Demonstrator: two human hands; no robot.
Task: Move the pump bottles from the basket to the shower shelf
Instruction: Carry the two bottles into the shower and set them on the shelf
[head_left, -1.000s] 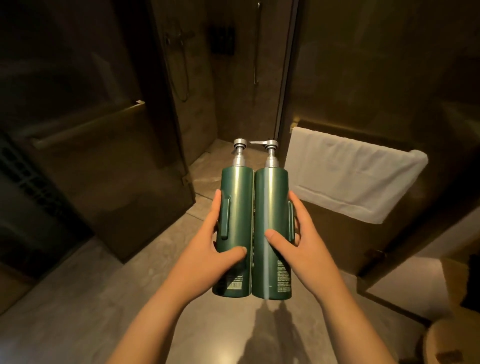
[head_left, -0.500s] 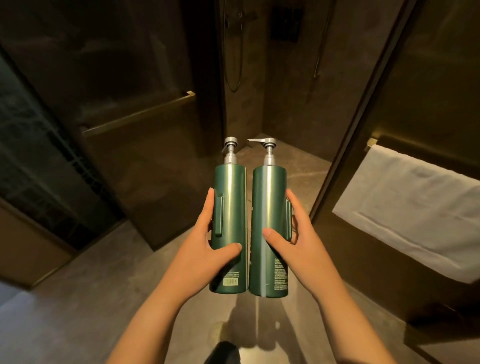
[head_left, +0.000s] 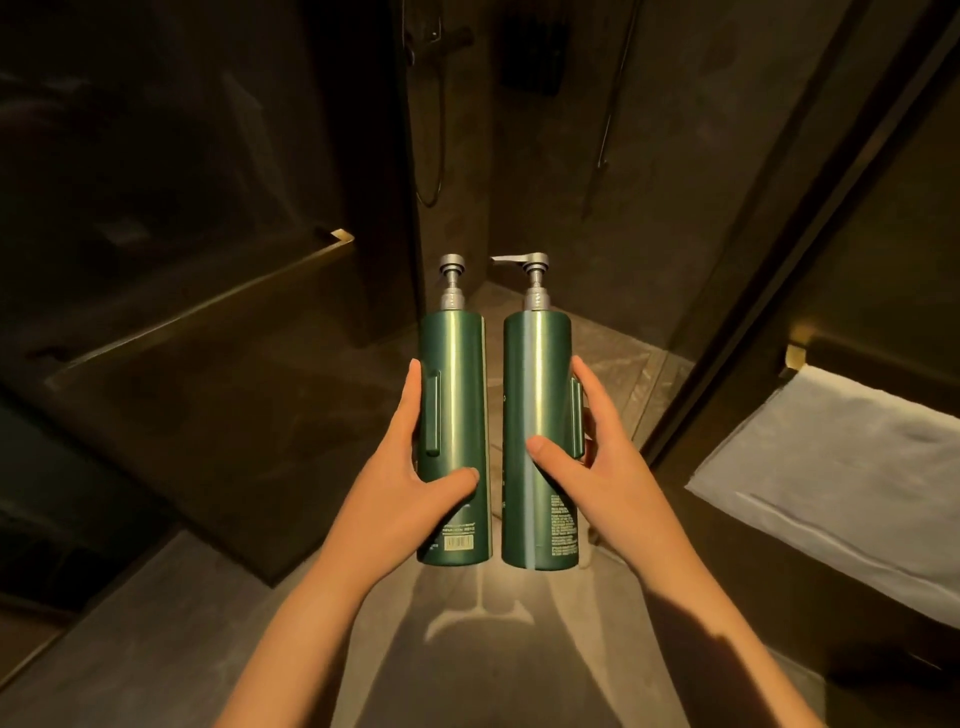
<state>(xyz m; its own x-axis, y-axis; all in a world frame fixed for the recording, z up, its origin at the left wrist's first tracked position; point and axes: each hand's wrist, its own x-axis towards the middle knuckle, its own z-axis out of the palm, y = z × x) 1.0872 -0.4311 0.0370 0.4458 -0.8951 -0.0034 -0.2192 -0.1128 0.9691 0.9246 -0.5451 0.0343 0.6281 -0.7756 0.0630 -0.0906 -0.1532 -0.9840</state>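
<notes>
Two tall green pump bottles with silver pump heads are held upright in front of me, side by side with a narrow gap between them. My left hand grips the left pump bottle around its lower half. My right hand grips the right pump bottle the same way; its spout points left. Behind the bottles lies the dark open shower stall. A dark recess shows high on its back wall, perhaps the shelf. No basket is in view.
An open glass shower door with a brass handle bar stands at the left. A dark door frame runs diagonally on the right, with a white towel hung on a rail beyond it. A shower hose hangs inside. Grey floor lies below.
The view has advanced toward the shower opening, and the towel has slid to the right. The two bottles, touching a second ago, are now held slightly apart.
</notes>
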